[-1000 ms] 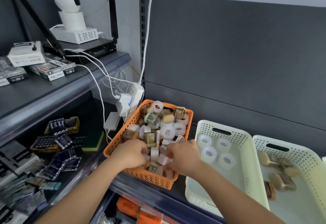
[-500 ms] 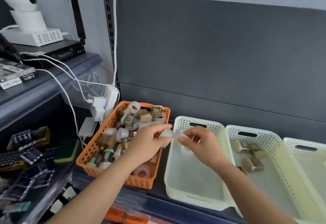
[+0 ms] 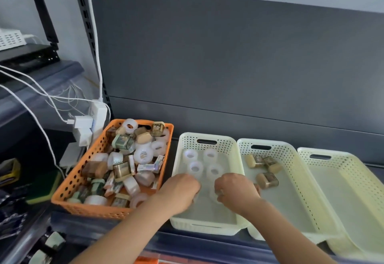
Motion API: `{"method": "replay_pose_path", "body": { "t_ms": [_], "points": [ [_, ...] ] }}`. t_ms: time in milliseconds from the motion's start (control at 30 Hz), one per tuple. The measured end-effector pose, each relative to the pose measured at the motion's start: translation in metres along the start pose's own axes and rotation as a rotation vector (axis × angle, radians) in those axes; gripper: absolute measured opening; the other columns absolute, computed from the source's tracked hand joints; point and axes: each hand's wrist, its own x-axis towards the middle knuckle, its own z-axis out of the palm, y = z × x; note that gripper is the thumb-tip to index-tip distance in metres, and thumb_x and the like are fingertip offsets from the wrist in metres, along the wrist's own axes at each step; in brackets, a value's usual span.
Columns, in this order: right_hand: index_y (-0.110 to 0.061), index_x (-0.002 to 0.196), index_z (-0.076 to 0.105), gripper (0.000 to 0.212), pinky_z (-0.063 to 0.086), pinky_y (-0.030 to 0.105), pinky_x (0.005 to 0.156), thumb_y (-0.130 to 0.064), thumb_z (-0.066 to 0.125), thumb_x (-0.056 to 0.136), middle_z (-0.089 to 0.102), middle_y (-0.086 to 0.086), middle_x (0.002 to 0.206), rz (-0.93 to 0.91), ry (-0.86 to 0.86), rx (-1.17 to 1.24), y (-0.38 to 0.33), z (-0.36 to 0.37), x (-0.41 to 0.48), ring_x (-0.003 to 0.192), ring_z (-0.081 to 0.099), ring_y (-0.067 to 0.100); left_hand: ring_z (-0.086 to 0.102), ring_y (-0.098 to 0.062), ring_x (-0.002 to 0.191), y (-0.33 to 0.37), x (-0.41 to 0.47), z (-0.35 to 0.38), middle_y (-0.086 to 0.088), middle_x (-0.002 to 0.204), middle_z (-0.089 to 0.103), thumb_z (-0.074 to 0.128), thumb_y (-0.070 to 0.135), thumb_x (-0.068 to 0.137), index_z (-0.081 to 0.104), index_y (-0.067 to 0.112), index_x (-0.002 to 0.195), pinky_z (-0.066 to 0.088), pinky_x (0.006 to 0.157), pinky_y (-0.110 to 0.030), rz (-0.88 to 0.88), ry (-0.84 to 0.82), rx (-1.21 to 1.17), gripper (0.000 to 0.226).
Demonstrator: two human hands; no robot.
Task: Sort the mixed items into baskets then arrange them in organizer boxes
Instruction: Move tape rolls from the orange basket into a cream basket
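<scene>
Four baskets sit in a row on the shelf (image 3: 197,245), backs to the grey back panel (image 3: 228,66). The orange basket (image 3: 68,186) is at the left end, piled with mixed items (image 3: 124,159): pale tape rolls, small boxes, brown packets. Just beside it on the right is the first cream basket (image 3: 187,141), with four tape rolls (image 3: 195,167) standing in a two-by-two block at its far end. Both hands are inside this basket at mid-length, knuckles up, fingers curled downward. The left hand (image 3: 180,191) and right hand (image 3: 234,193) each cover a pale blurred shape at the fingertips; cannot tell whether either one grips or has let go. The left forearm crosses the orange basket's near right corner, and the right forearm crosses the near wall shared with the second cream basket (image 3: 291,149), which holds a few brown packets (image 3: 267,179). The third cream basket (image 3: 342,159) is at the right end. Behind the orange basket's far left corner is a power strip (image 3: 97,112) with white cables (image 3: 41,95) running to a router (image 3: 27,56) on the upper left shelf.
</scene>
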Motion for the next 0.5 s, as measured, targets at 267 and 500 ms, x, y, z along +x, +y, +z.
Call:
{"method": "replay_pose_path", "body": {
  "t_ms": [267, 500],
  "points": [
    [-0.028, 0.102, 0.066, 0.021, 0.045, 0.026, 0.073, -0.039, 0.061, 0.085, 0.060, -0.006, 0.103, -0.035, 0.096, 0.130, -0.004, 0.007, 0.010, 0.097, 0.059, 0.017, 0.049, -0.016, 0.095, -0.011, -0.013, -0.003, 0.001, 0.094, 0.056, 0.055, 0.015, 0.091, 0.068, 0.011, 0.095, 0.046, 0.081, -0.034, 0.041, 0.134, -0.100, 0.014],
    [-0.029, 0.107, 0.065, 0.024, 0.047, 0.025, 0.076, -0.041, 0.058, 0.088, 0.065, -0.008, 0.107, -0.113, 0.214, 0.185, -0.027, -0.003, 0.021, 0.097, 0.061, 0.015, 0.051, -0.009, 0.101, -0.035, -0.049, -0.027, 0.008, 0.104, 0.060, 0.052, 0.019, 0.093, 0.068, 0.022, 0.110, 0.045, 0.087, -0.028, -0.097, 0.340, -0.152, 0.023]
  ]
}}
